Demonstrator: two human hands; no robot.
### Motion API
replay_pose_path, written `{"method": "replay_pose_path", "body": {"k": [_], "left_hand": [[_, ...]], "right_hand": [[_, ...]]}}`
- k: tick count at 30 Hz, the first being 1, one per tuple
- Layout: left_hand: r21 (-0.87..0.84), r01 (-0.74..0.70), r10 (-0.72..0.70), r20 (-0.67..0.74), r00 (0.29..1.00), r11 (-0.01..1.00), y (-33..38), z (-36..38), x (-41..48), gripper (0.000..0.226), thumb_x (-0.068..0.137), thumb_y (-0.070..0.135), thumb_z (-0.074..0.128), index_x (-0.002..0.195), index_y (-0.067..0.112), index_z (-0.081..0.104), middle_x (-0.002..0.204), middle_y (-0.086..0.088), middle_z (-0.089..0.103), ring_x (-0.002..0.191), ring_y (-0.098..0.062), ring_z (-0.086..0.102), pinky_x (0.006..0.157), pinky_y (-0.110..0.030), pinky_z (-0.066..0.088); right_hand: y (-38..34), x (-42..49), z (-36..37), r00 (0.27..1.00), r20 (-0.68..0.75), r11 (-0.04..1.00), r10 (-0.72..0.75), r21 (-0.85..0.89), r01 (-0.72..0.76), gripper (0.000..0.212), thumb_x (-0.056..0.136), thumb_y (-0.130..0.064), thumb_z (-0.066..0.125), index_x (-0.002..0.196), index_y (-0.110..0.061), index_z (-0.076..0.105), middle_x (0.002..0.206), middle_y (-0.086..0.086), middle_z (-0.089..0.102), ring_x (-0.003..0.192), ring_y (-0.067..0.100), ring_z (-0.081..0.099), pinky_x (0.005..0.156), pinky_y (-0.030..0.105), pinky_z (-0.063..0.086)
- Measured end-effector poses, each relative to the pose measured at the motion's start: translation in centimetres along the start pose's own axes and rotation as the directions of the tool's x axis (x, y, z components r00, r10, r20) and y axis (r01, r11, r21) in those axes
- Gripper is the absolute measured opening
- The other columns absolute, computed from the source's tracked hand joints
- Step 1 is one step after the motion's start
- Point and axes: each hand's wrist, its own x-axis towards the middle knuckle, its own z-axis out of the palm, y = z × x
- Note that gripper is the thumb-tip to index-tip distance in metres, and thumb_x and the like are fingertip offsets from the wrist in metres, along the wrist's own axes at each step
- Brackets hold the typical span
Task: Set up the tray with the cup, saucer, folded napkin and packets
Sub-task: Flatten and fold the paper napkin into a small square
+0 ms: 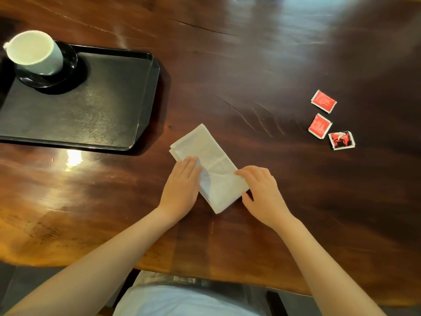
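1. On the dark wooden table (250,76), near its front edge, a white napkin (211,160) lies folded into a long strip that runs diagonally from upper left to lower right.
2. Left hand (182,185): flat and open, palm down, fingers together, pressing on the napkin's left edge; it grips nothing.
3. Right hand (262,190): loosely curled, its fingertips on the napkin's right edge and the thumb at the lower right corner; whether it pinches the paper cannot be told.
4. Far left, a black tray (91,106) sits on the table, apart from the napkin.
5. At the tray's back left corner a black saucer (66,71) carries a white cup (34,51), upright.
6. Well to the right of the napkin lie three red packets (323,101), (319,126), (341,140), close together on the bare wood.
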Motion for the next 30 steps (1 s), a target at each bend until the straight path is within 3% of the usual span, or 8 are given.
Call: {"method": "replay_pose_path", "body": {"k": [3,7,13,17,20,24,27,30], "left_hand": [[-0.136,0.075,-0.067,0.064,0.996,0.988,-0.6,0.1,-0.4,0.035,0.094,0.018,0.054,0.127,0.009,0.053,0.148,-0.005,0.040,0.140,-0.020,0.031,0.109,-0.026,0.021],[-0.248,0.080,-0.055,0.104,0.993,0.966,-1.2,-0.7,-0.4,0.029,0.094,0.015,0.051,0.123,0.011,0.054,0.153,0.001,0.031,0.144,-0.013,0.019,0.111,-0.021,0.015],[-0.338,-0.026,0.091,0.177,0.980,0.941,-2.0,-1.6,-0.9,0.059,0.083,0.019,0.067,0.136,0.022,0.042,0.151,0.002,0.032,0.144,-0.016,0.021,0.116,-0.028,0.008],[-0.573,0.207,-0.139,0.161,0.977,0.793,-1.4,-1.8,-0.9,0.047,0.086,0.028,0.064,0.130,0.017,0.051,0.129,0.002,0.057,0.119,-0.015,0.053,0.098,-0.022,0.041],[-0.715,0.391,-0.365,0.201,0.909,0.580,-1.0,-2.6,0.0,0.032,0.092,0.028,0.056,0.122,0.020,0.058,0.108,0.015,0.060,0.100,-0.006,0.057,0.076,-0.007,0.040],[-0.768,0.538,-0.583,0.271,0.765,0.348,-0.5,-2.8,1.4,0.028,0.094,0.032,0.052,0.119,0.022,0.056,0.100,0.016,0.057,0.093,-0.003,0.053,0.071,-0.012,0.040],[-0.758,0.576,-0.668,0.261,0.697,0.305,-0.9,-2.6,2.5,0.017,0.093,0.032,0.051,0.108,0.024,0.055,0.097,0.012,0.057,0.091,-0.007,0.054,0.074,-0.022,0.042],[-0.715,0.612,-0.698,0.245,0.673,0.339,-1.4,-2.4,3.2,0.013,0.093,0.032,0.051,0.099,0.021,0.053,0.092,0.008,0.058,0.086,-0.011,0.055,0.062,-0.020,0.043]], "right_hand": [[0.8,0.7,0.5,0.966,0.202,0.968,-0.163,-0.158,0.197,0.045,0.090,-0.007,0.048,0.130,-0.027,0.046,0.141,-0.008,0.038,0.133,0.018,0.028,0.113,0.034,0.017],[1.2,1.9,0.3,0.946,0.126,0.919,-0.299,-0.227,0.321,0.025,0.086,-0.010,0.057,0.107,-0.022,0.064,0.118,-0.003,0.063,0.116,0.022,0.053,0.105,0.034,0.032],[-1.8,4.4,-1.9,0.975,0.080,0.961,-0.209,0.201,0.190,0.018,0.090,-0.019,0.056,0.105,-0.021,0.064,0.107,-0.009,0.062,0.101,0.007,0.054,0.089,0.011,0.034],[-3.7,7.0,-2.0,0.993,0.074,0.883,-0.090,0.468,0.045,0.023,0.092,-0.023,0.054,0.115,-0.025,0.052,0.113,-0.013,0.055,0.100,0.007,0.053,0.079,0.010,0.044],[-4.1,9.2,-1.8,0.995,0.104,0.795,0.010,0.603,-0.071,0.027,0.091,-0.031,0.056,0.118,-0.030,0.050,0.114,-0.012,0.057,0.105,0.008,0.055,0.084,0.018,0.048],[-4.8,11.3,-0.8,0.990,0.126,0.838,0.069,0.532,-0.126,0.038,0.092,-0.036,0.053,0.126,-0.019,0.051,0.114,-0.009,0.057,0.100,0.008,0.053,0.073,0.010,0.041],[-5.4,12.2,0.6,0.990,0.057,0.863,0.130,0.484,-0.141,0.035,0.093,-0.033,0.051,0.123,-0.015,0.052,0.111,-0.003,0.061,0.092,0.010,0.053,0.064,0.011,0.037],[-5.8,13.1,2.0,0.985,-0.017,0.895,0.169,0.420,-0.147,0.033,0.094,-0.031,0.049,0.122,-0.014,0.052,0.113,0.002,0.061,0.097,0.016,0.057,0.073,0.021,0.041]]}}
